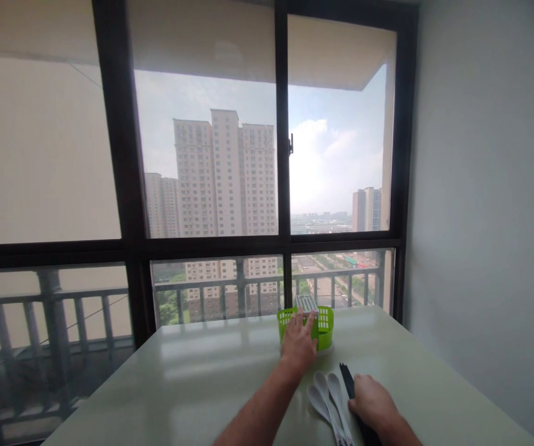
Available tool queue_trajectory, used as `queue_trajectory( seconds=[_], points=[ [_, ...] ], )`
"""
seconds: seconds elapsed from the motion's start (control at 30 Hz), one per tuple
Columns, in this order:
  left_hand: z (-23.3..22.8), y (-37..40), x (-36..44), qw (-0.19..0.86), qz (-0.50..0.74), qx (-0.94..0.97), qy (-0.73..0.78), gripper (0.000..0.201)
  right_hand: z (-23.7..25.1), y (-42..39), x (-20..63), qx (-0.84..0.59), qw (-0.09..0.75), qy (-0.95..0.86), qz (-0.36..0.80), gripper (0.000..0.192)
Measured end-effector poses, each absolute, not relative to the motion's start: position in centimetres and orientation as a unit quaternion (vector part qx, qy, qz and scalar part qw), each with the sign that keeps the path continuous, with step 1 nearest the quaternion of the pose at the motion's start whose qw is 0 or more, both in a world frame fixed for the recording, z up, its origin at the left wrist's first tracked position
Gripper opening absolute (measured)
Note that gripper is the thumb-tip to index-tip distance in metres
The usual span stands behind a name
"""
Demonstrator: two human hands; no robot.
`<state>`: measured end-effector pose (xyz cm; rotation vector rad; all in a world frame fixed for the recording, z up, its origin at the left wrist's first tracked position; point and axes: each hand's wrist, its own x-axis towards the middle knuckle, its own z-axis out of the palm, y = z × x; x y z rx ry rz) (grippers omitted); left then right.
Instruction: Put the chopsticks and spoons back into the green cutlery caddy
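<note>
A bright green cutlery basket (pixel 326 327) with perforated sides stands towards the far edge of the table, and a pale slotted piece (pixel 306 303) tops its middle. My left hand (pixel 298 341) reaches over the basket's near side, fingers stretched out and apart against it; they hide part of its front. Closer in, my right hand (pixel 373 399) is closed around a bundle of black chopsticks (pixel 346 375), whose tips show beyond the fingers, pointing away from me. Just left of that hand, several white spoons (pixel 321 401) lie side by side on the table, bowls pointing away.
The pale glossy table (pixel 169 378) reaches up to a dark-framed window (pixel 282 186). A railing (pixel 223 291) and tall buildings show outside. A plain wall (pixel 485 217) borders the table's right side.
</note>
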<state>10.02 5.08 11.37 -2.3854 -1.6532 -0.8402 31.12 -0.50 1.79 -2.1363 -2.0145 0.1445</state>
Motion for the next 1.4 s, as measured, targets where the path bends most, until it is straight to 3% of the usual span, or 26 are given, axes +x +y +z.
queue_trajectory(
  seconds=[0.13, 0.33, 0.47, 0.8, 1.03, 1.2, 1.4],
  points=[
    [11.2, 3.2, 9.0, 0.062, -0.330, -0.794, -0.506, 0.081, 3.0, -0.8, 29.9, -0.717, 0.078, -0.692, 0.021, 0.024],
    [5.6, -1.3, 5.8, 0.008, -0.427, -0.761, -0.489, 0.035, 3.8, -0.7, 27.6, -0.719, 0.063, -0.692, 0.008, 0.039],
    [1.9, -2.1, 2.3, -0.067, -0.481, -0.713, -0.507, 0.018, 3.8, -0.4, 27.1, -0.721, 0.051, -0.691, -0.001, 0.041],
    [1.4, -0.8, 0.5, -0.204, -0.537, -0.625, -0.529, 0.040, 3.6, -0.6, 27.8, -0.724, 0.047, -0.688, -0.009, 0.028],
    [1.5, -0.9, 0.5, -0.230, -0.526, -0.631, -0.522, 0.041, 4.6, -0.8, 29.6, -0.735, 0.075, -0.674, -0.002, 0.020],
    [2.0, -1.4, 0.9, -0.276, -0.514, -0.643, -0.496, 0.041, 8.5, -1.0, 29.9, -0.715, 0.203, -0.669, -0.008, 0.010],
    [2.1, -2.0, 1.0, -0.444, -0.467, -0.661, -0.384, 0.056, 11.5, -2.0, 23.4, -0.515, 0.442, -0.730, 0.089, 0.017]
  ],
)
